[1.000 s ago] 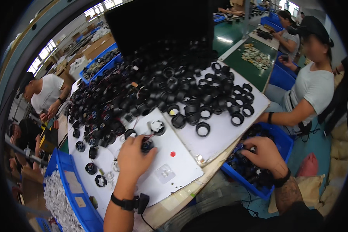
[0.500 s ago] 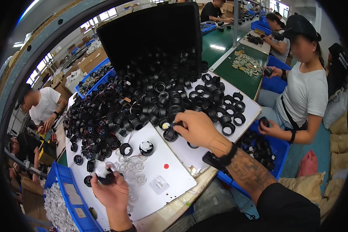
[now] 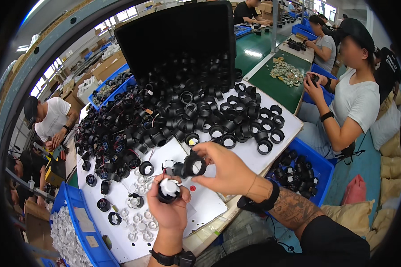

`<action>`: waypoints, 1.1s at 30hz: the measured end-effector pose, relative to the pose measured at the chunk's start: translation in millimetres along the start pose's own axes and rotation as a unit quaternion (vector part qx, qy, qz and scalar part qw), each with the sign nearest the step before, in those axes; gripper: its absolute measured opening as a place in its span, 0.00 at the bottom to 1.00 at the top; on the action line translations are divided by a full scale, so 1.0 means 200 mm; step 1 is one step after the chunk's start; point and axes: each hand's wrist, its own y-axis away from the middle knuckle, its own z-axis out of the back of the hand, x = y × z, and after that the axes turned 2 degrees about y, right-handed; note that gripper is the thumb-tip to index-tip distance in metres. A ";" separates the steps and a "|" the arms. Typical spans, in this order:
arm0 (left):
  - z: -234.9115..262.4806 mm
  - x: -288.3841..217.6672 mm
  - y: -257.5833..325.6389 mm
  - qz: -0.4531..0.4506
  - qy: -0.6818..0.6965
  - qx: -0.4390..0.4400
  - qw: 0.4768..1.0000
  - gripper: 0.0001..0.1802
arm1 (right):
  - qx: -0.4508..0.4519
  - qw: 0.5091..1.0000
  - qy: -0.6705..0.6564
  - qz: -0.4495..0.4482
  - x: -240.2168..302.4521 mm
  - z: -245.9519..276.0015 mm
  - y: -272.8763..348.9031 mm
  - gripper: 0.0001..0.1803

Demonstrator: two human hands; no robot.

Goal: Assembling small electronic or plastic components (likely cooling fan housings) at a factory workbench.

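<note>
My left hand (image 3: 170, 211) is closed around a round black housing with a white toothed plastic insert (image 3: 169, 188) facing up. My right hand (image 3: 227, 171) pinches a black plastic ring (image 3: 195, 166) between thumb and fingers, right beside that housing. A dark cylindrical part (image 3: 178, 169) shows between the two; whether it touches the ring I cannot tell. Under the hands lies a white board (image 3: 205, 209) carrying several small white plastic pieces (image 3: 141, 226). Left of my left hand, another black housing with a white insert (image 3: 135, 201) rests there.
A heap of black rings (image 3: 200, 109) and wired black housings (image 3: 107, 133) spills from a large black bin (image 3: 176, 35). Blue crates stand at the left (image 3: 82, 227), holding white pieces, and at the right (image 3: 327, 171), holding black parts. A co-worker (image 3: 354, 98) sits at the right.
My right hand has come back from the heap toward me with a black ring. My left hand has moved right, bringing the housing with its white insert near the ring.
</note>
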 end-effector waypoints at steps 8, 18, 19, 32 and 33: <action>0.06 0.02 0.04 -0.044 -0.104 -0.056 0.992 0.19 | 0.039 0.991 -0.020 0.123 0.11 -0.10 0.15 0.32; -0.11 0.01 0.10 -0.056 0.002 -0.113 0.992 0.21 | 0.091 0.950 -0.285 -0.090 0.14 -0.05 0.20 0.32; -0.10 0.01 0.07 -0.035 0.033 -0.092 0.995 0.25 | 0.085 0.942 -0.311 -0.091 0.16 -0.01 0.20 0.32; -0.07 -0.17 0.14 -0.087 0.068 -0.026 0.994 0.23 | 0.113 0.915 -0.382 -0.054 0.27 -0.10 0.16 0.30; -0.05 -0.16 0.14 -0.098 0.068 -0.032 0.992 0.24 | 0.120 0.915 -0.379 -0.063 0.29 -0.10 0.15 0.33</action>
